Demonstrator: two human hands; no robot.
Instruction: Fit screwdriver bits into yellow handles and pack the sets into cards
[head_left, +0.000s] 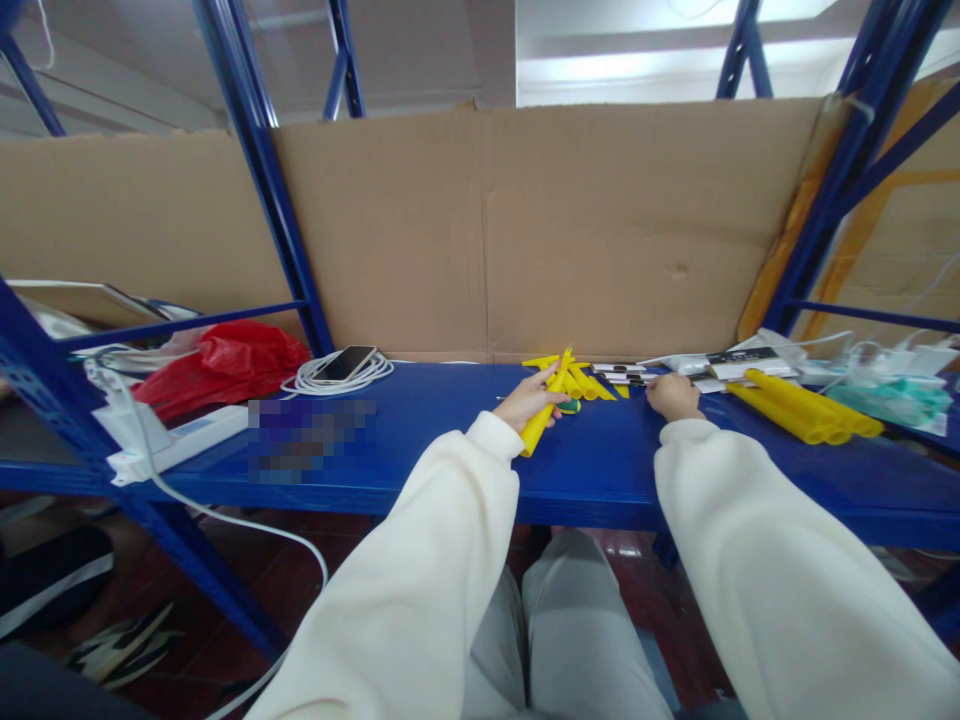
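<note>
My left hand (527, 401) is wrapped round a yellow tube (538, 432), which slants up and away with a narrower far end. A green-and-yellow handle (571, 407) shows beside these fingers, perhaps a tool's; most of it is hidden. Just behind lie several cut yellow pieces (581, 383) in a loose heap. My right hand (673, 397) rests closed on the blue shelf, back of the hand up, so whatever its fingers hold is hidden. It is close to small black-and-white packets (626, 373).
Several longer yellow tubes (795, 408) lie at the right, near clear plastic bags (892, 385). On the left are a phone (349, 363) on a coiled white cable (307, 378), a red bag (232, 362) and a white power strip (199, 438). Cardboard (570, 230) walls the back; blue posts (274, 200) stand beside it.
</note>
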